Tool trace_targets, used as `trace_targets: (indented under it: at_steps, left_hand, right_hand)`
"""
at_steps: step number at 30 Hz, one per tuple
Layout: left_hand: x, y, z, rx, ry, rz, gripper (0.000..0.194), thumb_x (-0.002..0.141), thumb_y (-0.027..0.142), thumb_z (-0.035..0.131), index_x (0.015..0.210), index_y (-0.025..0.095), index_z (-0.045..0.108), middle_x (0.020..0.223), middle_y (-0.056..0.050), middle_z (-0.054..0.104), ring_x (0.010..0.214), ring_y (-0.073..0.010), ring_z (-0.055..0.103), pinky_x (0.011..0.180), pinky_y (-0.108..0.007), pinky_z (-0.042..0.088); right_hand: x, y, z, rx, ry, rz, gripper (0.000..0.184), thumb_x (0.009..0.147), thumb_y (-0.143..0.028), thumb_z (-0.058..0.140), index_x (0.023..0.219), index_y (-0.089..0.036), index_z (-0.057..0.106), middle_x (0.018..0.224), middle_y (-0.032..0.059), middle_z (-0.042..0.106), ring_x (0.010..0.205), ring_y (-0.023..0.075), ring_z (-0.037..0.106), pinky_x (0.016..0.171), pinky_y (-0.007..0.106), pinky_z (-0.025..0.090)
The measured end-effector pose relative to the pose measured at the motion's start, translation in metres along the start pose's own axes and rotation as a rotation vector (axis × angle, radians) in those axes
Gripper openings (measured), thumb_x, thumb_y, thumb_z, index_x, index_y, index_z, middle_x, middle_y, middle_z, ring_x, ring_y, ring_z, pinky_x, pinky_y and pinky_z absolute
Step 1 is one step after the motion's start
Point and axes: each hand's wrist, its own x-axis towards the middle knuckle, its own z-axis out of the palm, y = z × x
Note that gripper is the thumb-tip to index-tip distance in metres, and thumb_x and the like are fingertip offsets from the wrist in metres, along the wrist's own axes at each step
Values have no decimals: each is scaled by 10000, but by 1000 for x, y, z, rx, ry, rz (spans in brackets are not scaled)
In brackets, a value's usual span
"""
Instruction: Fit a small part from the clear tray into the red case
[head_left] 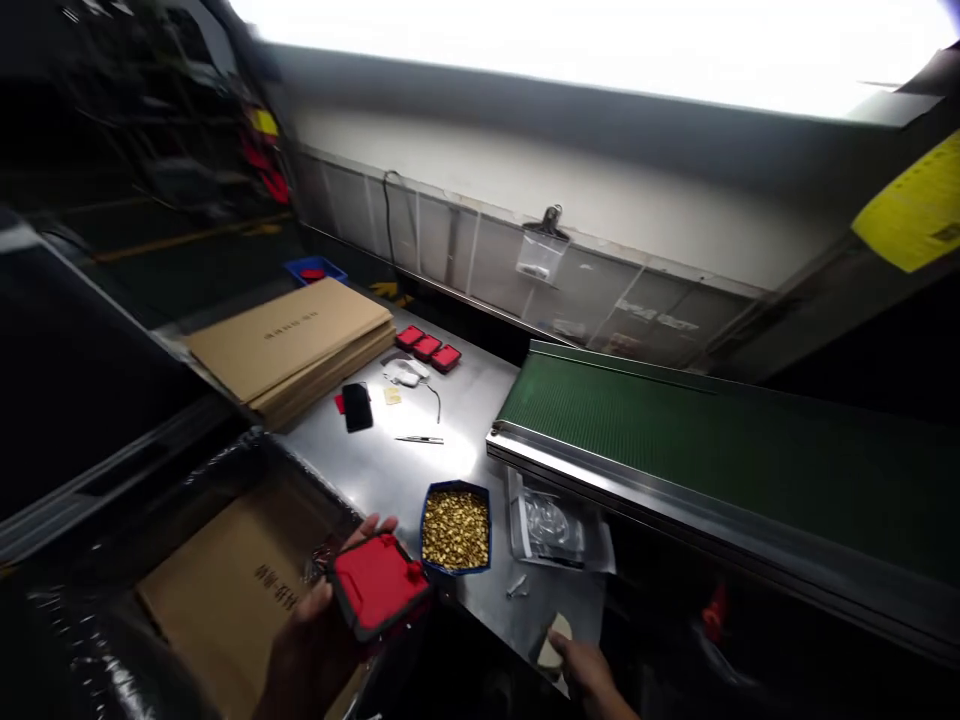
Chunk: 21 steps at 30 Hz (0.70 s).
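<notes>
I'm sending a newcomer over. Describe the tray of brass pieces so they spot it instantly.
Find the green conveyor belt; the steel table lies left of it. At the table's near edge sits a blue tray, beside the red case in the left hand. Only it holds gold-coloured pieces.

The scene is viewed from one head-worn camera, angled forward and down over the steel worktable (465,400). The table's near edge is seen close below; the green conveyor belt (712,440) extends rightward beyond it.

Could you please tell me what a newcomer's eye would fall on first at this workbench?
Probably the red case in the left hand at the bottom, beside a blue tray of small brass-coloured parts. The green conveyor belt fills the right side, and flat cardboard sheets are stacked at the far left of the steel table.
</notes>
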Motion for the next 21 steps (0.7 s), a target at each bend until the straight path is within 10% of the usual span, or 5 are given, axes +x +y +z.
trace_targets:
  at_steps: [6, 12, 21]
  left_hand:
    - [-31, -34, 18, -307, -106, -114, 804, 612, 502, 750, 1371, 315, 557, 1439, -52, 577, 1411, -469, 388, 1110, -650, 445]
    - [-86, -66, 47, -255, -276, -308, 704, 718, 745, 715, 1237, 271, 677, 1454, -73, 568, 1385, -372, 461, 1109, -488, 464]
    - [-97, -78, 42, -214, -373, -392, 599, 869, 688, 608, 1083, 140, 720, 1127, -135, 719, 985, -279, 673, 891, -363, 531]
  right_hand:
    - [-27, -59, -27, 326, -203, -153, 561, 699, -715, 710, 881, -200, 583, 698, 47, 667, 597, 201, 644, 486, 275, 451]
    - [-109, -123, -70, 349, -472, -679, 344, 817, -400, 773, 1052, -180, 655, 906, 63, 708, 776, 160, 664, 683, 245, 535]
    - [-143, -120, -77, 130, -829, -996, 228, 909, -370, 692, 1021, -183, 757, 929, 94, 794, 853, 181, 750, 777, 231, 565]
